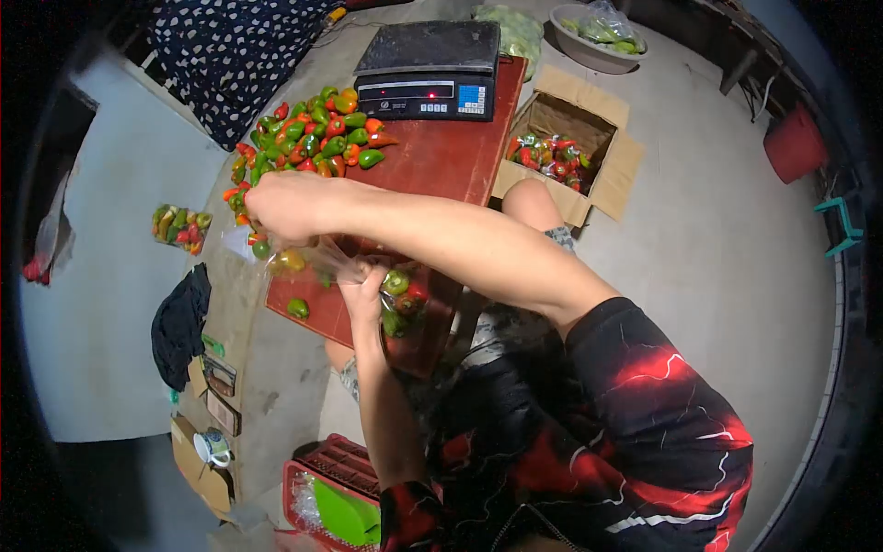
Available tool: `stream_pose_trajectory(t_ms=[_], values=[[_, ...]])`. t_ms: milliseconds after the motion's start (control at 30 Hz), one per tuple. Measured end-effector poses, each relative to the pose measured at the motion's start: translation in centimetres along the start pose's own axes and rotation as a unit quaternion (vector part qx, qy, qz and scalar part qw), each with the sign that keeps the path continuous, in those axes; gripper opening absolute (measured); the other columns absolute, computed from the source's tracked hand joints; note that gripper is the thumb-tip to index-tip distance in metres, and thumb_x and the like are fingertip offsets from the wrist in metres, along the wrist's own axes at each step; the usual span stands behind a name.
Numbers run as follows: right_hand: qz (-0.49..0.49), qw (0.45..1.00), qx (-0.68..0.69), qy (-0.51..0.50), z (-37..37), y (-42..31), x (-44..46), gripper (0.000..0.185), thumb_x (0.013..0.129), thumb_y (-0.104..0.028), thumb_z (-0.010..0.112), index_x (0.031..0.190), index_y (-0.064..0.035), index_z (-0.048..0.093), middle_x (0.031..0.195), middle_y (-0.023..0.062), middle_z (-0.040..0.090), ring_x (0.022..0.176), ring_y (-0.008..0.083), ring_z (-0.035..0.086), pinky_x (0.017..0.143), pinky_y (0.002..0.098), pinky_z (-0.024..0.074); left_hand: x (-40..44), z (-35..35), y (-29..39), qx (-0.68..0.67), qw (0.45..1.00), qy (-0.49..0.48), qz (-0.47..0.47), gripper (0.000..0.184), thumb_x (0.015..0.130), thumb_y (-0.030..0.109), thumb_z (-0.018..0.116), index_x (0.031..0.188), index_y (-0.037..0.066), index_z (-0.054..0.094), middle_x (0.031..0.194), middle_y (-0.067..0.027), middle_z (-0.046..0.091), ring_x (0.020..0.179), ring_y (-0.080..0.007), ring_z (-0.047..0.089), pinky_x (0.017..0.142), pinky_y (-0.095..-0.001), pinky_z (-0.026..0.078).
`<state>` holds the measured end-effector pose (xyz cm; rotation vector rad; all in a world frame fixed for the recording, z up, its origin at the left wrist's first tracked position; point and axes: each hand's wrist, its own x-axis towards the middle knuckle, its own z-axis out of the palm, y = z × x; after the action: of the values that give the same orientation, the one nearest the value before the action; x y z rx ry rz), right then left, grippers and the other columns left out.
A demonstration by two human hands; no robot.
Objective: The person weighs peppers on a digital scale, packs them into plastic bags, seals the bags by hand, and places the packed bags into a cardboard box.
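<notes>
My left hand (362, 287) grips a clear bag (411, 308) with peppers (396, 282) at four o'clock; the pepper pile (315, 134) lies at one o'clock from my right hand (286, 204).

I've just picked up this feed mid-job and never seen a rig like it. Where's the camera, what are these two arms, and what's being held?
There is no machine here: both arms belong to one person working bare-handed. The single picture comes from a camera worn on their head, looking forward and down, with strongly curved edges.

The left hand grips a clear plastic bag with peppers inside. The right hand is beside the loose pepper pile; its fingertips are hidden, so I can't tell what it holds.

The pile lies on a red table, next to a digital scale. An open cardboard box with more peppers stands beyond the table's right edge.
</notes>
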<state>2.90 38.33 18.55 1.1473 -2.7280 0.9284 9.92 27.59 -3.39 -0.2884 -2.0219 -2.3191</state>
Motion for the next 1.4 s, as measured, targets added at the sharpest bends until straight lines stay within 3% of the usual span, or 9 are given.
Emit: stream_pose_trajectory(t_ms=[133,300,533,733,867,967,1000,1200,1400], values=[[0.001,1.000,0.011,-0.001,-0.1,1.8,0.1,0.016,0.067,-0.011,0.077,0.079,-0.0001,0.074,0.080,0.0188,0.071,0.079,0.0336,0.071,0.068,0.0427,0.0567,-0.3,1.3,0.6,0.021,0.999,-0.005,0.037,0.038,0.076,-0.005,0.069,0.065,0.009,0.036,0.063,-0.0033,0.054,0.066,-0.0128,0.059,0.068,-0.0275,0.050],[-0.015,0.997,0.071,0.001,-0.8,2.8,-1.3,0.015,0.061,-0.004,0.078,0.072,-0.0003,0.069,0.072,0.0162,0.069,0.069,0.0286,0.068,0.060,0.0395,0.0521,-2.5,0.9,0.1,0.148,0.988,-0.009,-0.033,0.028,0.077,0.000,0.073,0.102,0.000,0.060,0.103,-0.0094,0.061,0.095,-0.0192,0.059,0.086,-0.0328,0.048],[-0.087,0.990,0.106,0.006,-2.8,0.1,-2.8,0.013,0.061,0.004,0.067,0.074,0.0046,0.067,0.072,0.0180,0.068,0.073,0.0309,0.070,0.061,0.0391,0.0527,-2.7,2.0,0.6,0.209,0.978,0.009,0.022,0.024,0.079,0.006,0.075,0.098,-0.003,0.063,0.096,-0.0123,0.066,0.092,-0.0231,0.062,0.087,-0.0357,0.048],[-0.129,0.980,-0.038,0.144,-6.4,-8.7,-8.7,0.016,0.075,-0.013,0.064,0.078,0.0008,0.071,0.078,0.0175,0.068,0.080,0.0300,0.069,0.064,0.0398,0.0545,-1.8,1.4,-2.6,0.323,0.941,0.024,0.095,0.016,0.081,0.006,0.075,0.093,-0.001,0.066,0.088,-0.0119,0.068,0.082,-0.0207,0.062,0.076,-0.0367,0.049],[-0.316,0.933,-0.150,0.091,12.7,-11.0,-12.6,0.020,0.064,-0.023,0.070,0.079,-0.0100,0.064,0.092,0.0057,0.062,0.103,0.0312,0.058,0.094,0.0560,0.0431,-2.8,2.7,-0.2,0.309,0.950,0.033,-0.002,0.012,0.080,0.006,0.077,0.085,0.000,0.069,0.074,-0.0040,0.067,0.066,-0.0106,0.057,0.060,-0.0287,0.046],[-0.225,0.902,-0.332,0.162,17.8,-1.6,-13.0,0.029,0.070,-0.023,0.064,0.095,-0.0088,0.065,0.098,0.0076,0.061,0.103,0.0267,0.056,0.093,0.0459,0.0413,-2.7,3.1,-0.2,0.285,0.958,0.043,0.001,0.017,0.077,0.007,0.080,0.087,-0.001,0.069,0.075,-0.0041,0.068,0.066,-0.0111,0.058,0.061,-0.0297,0.047],[-0.094,0.911,-0.400,0.029,18.9,1.3,-12.6,0.034,0.075,-0.020,0.064,0.104,-0.0040,0.062,0.096,0.0069,0.064,0.107,0.0233,0.058,0.094,0.0435,0.0418,-2.8,3.1,-0.3,0.305,0.951,0.055,0.025,0.016,0.078,0.009,0.077,0.086,-0.001,0.067,0.075,-0.0040,0.067,0.066,-0.0130,0.058,0.062,-0.0306,0.047],[0.011,0.963,-0.003,-0.271,5.4,5.8,-9.6,0.034,0.077,-0.028,0.071,0.092,0.0018,0.073,0.090,0.0236,0.070,0.080,0.0311,0.069,0.070,0.0411,0.0532,-2.9,1.0,-1.8,0.278,0.958,0.056,0.048,0.016,0.082,0.009,0.068,0.081,-0.003,0.059,0.083,-0.0101,0.065,0.077,-0.0165,0.057,0.071,-0.0302,0.044],[0.059,0.961,0.204,-0.178,4.1,12.0,-12.0,0.037,0.093,-0.035,0.060,0.081,-0.0003,0.069,0.071,0.0114,0.066,0.067,0.0230,0.061,0.065,0.0400,0.0466,-2.6,1.3,2.2,0.057,0.997,-0.045,-0.022,0.010,0.082,0.002,0.070,0.091,-0.003,0.068,0.098,-0.0093,0.065,0.095,-0.0192,0.058,0.088,-0.0325,0.044]])
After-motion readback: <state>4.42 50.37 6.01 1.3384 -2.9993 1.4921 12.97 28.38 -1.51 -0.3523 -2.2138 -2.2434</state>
